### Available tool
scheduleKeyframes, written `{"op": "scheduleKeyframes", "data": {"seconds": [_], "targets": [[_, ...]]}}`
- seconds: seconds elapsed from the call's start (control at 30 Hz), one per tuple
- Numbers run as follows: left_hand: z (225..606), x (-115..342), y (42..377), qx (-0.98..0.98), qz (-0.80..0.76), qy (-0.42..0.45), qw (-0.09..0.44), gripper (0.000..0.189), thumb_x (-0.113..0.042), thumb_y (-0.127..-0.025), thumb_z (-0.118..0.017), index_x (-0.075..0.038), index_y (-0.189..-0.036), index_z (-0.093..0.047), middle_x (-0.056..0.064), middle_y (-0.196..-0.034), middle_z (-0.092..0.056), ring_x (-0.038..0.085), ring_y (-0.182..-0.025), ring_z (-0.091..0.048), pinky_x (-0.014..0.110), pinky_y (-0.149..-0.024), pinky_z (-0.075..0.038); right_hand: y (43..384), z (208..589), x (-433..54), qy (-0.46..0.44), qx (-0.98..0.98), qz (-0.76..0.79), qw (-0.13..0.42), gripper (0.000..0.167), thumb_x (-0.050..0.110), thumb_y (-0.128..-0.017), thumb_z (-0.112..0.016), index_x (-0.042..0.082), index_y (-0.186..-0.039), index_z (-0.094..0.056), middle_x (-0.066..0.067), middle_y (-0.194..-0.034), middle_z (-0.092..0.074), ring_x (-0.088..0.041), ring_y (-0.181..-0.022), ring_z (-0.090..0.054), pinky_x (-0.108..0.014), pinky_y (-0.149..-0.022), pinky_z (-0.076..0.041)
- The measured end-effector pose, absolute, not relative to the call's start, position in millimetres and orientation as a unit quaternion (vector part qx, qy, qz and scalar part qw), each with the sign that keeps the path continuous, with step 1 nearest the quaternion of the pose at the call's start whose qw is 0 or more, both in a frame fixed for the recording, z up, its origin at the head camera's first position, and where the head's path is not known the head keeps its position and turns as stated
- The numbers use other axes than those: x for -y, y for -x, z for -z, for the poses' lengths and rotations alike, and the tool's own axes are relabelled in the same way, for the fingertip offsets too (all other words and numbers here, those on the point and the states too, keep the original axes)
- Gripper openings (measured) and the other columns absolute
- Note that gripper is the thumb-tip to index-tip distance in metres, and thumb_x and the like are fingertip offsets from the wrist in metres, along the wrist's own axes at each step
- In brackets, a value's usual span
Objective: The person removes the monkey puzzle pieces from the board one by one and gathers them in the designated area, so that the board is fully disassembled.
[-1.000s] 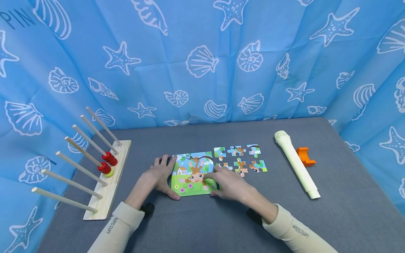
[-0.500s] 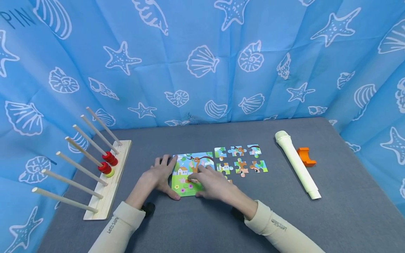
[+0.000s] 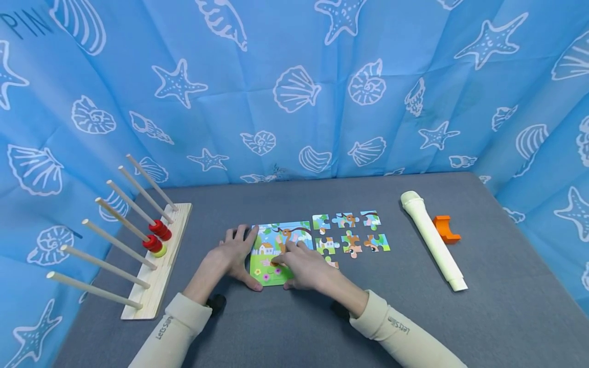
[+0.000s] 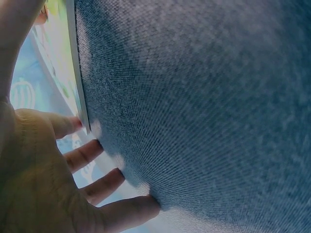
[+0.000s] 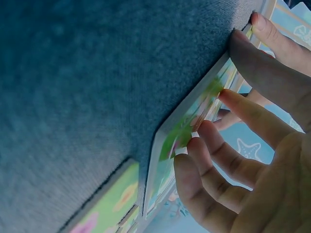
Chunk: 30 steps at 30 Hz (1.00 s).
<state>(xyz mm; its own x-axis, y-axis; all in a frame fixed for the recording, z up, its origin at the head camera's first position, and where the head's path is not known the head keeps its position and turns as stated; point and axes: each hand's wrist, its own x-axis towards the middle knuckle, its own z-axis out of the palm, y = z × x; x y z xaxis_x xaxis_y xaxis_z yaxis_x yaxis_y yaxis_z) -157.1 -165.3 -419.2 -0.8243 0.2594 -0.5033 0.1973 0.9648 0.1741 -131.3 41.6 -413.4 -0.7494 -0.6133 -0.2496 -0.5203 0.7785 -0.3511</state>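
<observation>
A puzzle board [image 3: 262,271] with a monkey, house and flower picture lies flat on the table. My left hand [image 3: 233,256] stays spread along its left side, thumb near the lower left corner. In the left wrist view, that hand's fingertips [image 4: 116,174] touch the cloth, one beside the board's edge. My right hand [image 3: 307,267] reaches over the board from the right, covering its lower right part. Seen from the right wrist, several fingertips [image 5: 224,95] touch the picture and the thumb lies by the near edge. Whether a loose piece is under them I cannot tell.
Several jigsaw pieces [image 3: 353,243] lie in rows right of the board, the lowest partly hidden by my right hand. Farther right are a cream microphone-shaped object [image 3: 432,240] and an orange bracket [image 3: 445,229]. A wooden peg rack [image 3: 167,255] with red and yellow rings stands left.
My right hand has moved left across the board, mostly in the first half second, uncovering pieces to its right. My left hand has stayed in place.
</observation>
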Motion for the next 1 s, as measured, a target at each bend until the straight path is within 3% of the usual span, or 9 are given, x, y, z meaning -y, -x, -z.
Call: {"op": "scheduleKeyframes", "data": {"seconds": [0.27, 0.73, 1.0], "targets": [[418.5, 165.3, 156.6, -0.953, -0.055, -0.118, 0.272, 0.144, -0.066, -0.061, -0.091, -0.009, -0.165, -0.011, 0.024, -0.166, -0.016, 0.052, -0.149, -0.02, 0.069, -0.115, -0.034, 131.1, 414.4, -40.6, 0.298, -0.928, 0.13, 0.18, 0.057, 0.031, -0.08, -0.089, 0.026, -0.133, -0.068, -0.005, -0.115, -0.059, -0.019, -0.094, -0.05, -0.034, -0.074, -0.05], [417.5, 164.6, 156.0, -0.954, -0.052, -0.117, 0.271, 0.144, -0.066, -0.06, -0.091, -0.009, -0.165, -0.01, 0.024, -0.165, -0.016, 0.052, -0.149, -0.019, 0.069, -0.116, -0.033, 125.9, 412.2, -39.0, 0.285, -0.936, 0.116, 0.169, 0.057, 0.031, -0.081, -0.088, 0.03, -0.132, -0.066, -0.008, -0.124, -0.061, -0.025, -0.106, -0.056, -0.043, -0.082, -0.058], [417.7, 163.7, 154.7, -0.956, -0.058, -0.111, 0.266, 0.146, -0.066, -0.058, -0.093, -0.009, -0.165, -0.011, 0.024, -0.166, -0.016, 0.051, -0.15, -0.019, 0.071, -0.116, -0.031, 124.7, 410.4, -41.5, 0.3, -0.934, 0.131, 0.141, 0.051, 0.019, -0.078, -0.091, 0.028, -0.124, -0.07, -0.005, -0.115, -0.061, -0.019, -0.093, -0.053, -0.035, -0.071, -0.056]]}}
